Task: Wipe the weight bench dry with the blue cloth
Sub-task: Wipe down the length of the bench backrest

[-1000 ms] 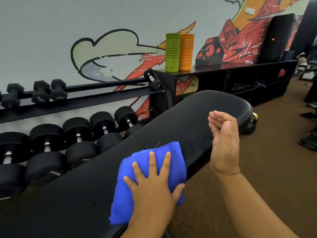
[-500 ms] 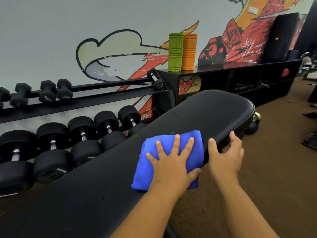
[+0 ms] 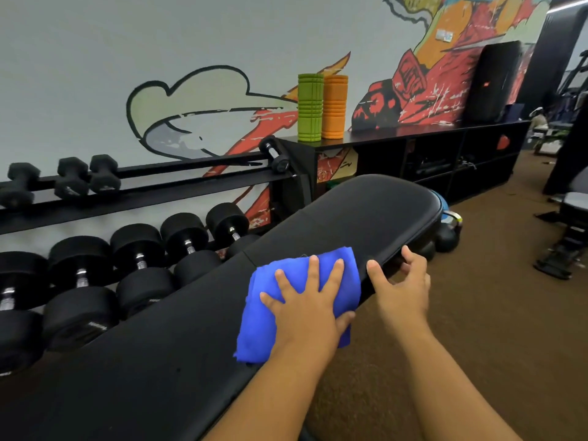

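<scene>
Here the blue cloth (image 3: pixel 296 300) lies flat under the left hand (image 3: pixel 307 308) on the bench (image 3: pixel 159 361)

a gym – dumbbell rack (image 3: pixel 133 198), weight bench (image 3: pixel 366 214), foam rollers (image 3: pixel 321 106).

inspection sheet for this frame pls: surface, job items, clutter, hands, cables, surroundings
Surface: black weight bench, padded, no wet patches discernible.
Job's things: blue cloth lies folded on the bench near its right edge.
Clutter: nothing seen on the bench.
Hands: left hand presses flat on the cloth, fingers spread; right hand grips the bench's right edge, thumb on top.
Cables: nothing seen.
Surroundings: dumbbell rack left of the bench; green foam roller and orange foam roller upright on a black shelf unit; mural wall; brown carpet.
</scene>
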### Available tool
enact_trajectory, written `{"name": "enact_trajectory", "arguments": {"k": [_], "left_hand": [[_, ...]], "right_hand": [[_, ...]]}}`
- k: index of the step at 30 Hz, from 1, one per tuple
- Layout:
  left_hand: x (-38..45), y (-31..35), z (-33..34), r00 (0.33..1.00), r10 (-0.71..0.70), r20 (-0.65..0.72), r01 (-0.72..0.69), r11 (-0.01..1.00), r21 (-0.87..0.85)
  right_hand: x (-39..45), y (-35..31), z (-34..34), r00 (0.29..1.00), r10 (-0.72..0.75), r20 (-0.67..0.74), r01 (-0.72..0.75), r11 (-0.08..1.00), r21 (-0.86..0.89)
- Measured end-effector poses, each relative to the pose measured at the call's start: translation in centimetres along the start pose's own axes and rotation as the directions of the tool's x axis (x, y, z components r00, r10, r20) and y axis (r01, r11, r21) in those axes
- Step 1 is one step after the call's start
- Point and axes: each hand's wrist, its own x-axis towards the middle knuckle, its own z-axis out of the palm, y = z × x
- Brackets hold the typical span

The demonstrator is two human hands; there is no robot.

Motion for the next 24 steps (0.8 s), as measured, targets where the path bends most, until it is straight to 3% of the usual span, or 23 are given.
{"name": "enact_trajectory", "arguments": {"k": [5, 12, 24], "left_hand": [[-1.3, -1.3, 0.6, 1.000, -0.006, 0.001, 0.006, 1.000, -0.009], [-6.2, -6.0, 1.7, 0.989, -0.150, 0.005, 0.150, 0.989, 0.015], [-13.7, -11.3, 3.3, 0.941, -0.337, 0.020, 0.335, 0.940, 0.065]], "right_hand": [[-1.0, -0.5, 0.4, 1.000, 0.022, -0.016, -0.022, 1.000, 0.011], [-5.0, 0.1, 2.6, 0.991, 0.113, 0.074, -0.122, 0.983, 0.137], [-6.6, 0.7, 2.9, 0.976, 0.135, 0.172, -0.147, 0.987, 0.058]]}}
